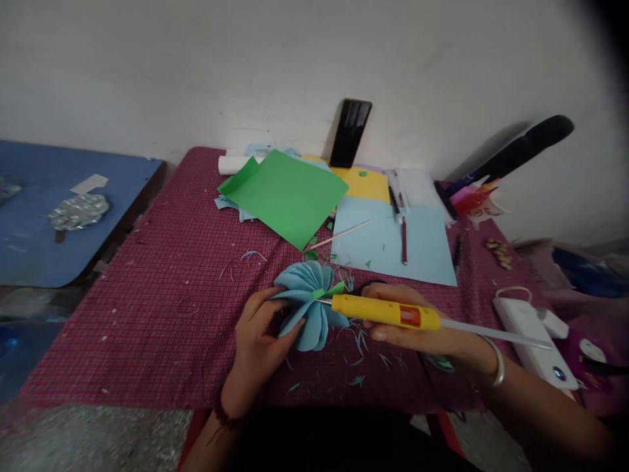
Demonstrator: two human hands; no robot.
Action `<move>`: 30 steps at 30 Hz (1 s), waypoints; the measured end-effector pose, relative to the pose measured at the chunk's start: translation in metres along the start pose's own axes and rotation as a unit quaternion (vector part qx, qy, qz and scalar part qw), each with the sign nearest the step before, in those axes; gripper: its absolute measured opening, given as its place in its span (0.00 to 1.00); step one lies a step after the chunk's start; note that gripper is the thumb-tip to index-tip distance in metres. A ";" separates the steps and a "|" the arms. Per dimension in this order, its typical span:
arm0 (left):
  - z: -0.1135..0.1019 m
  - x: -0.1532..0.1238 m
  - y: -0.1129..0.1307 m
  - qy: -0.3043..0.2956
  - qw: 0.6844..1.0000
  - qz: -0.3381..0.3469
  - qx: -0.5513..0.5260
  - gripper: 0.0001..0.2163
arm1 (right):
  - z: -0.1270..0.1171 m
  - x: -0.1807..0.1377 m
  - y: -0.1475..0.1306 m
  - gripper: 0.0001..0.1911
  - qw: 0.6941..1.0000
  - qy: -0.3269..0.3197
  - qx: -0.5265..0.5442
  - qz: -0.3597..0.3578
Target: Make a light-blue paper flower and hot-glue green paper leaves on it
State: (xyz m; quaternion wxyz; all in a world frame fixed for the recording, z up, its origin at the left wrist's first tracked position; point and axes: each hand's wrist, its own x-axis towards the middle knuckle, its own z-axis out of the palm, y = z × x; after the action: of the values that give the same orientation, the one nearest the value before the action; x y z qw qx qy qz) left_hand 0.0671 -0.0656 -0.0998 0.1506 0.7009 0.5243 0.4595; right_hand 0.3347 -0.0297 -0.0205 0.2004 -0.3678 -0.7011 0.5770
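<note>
head view: blue paper flower [308, 309] sits between your hands, above the red checked cloth [162, 295]. your left hand [263, 328] pinches it; your right hand [417, 337] wraps the yellow glue gun [378, 309], nozzle [322, 301] at the flower's green strip [318, 294]. risk, i'd judge: a slip could smear glue or, if hot, burn your left hand. right of and beyond the flower, a pale cup [484, 214] holds pink-orange pieces [469, 196].
</note>
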 end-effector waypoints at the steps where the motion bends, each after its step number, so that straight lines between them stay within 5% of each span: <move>1: 0.000 0.000 -0.001 0.002 1.000 0.002 0.000 0.07 | -0.001 0.000 0.001 0.14 1.000 0.000 0.004 0.000; 27: 0.003 -0.006 -0.010 -0.002 1.000 -0.010 0.024 0.04 | -0.001 0.001 -0.002 0.15 0.999 0.027 -0.021 0.003; 30: 0.000 -0.005 -0.005 0.038 0.996 0.011 0.075 0.04 | 0.000 0.004 -0.002 0.13 1.000 0.026 -0.013 -0.008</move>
State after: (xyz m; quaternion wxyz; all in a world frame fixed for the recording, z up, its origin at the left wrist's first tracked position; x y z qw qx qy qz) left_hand 0.0637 -0.0679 -0.1056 0.0723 0.6984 0.5546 0.4466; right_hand 0.3311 -0.0270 -0.0194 0.2189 -0.3797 -0.7060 0.5563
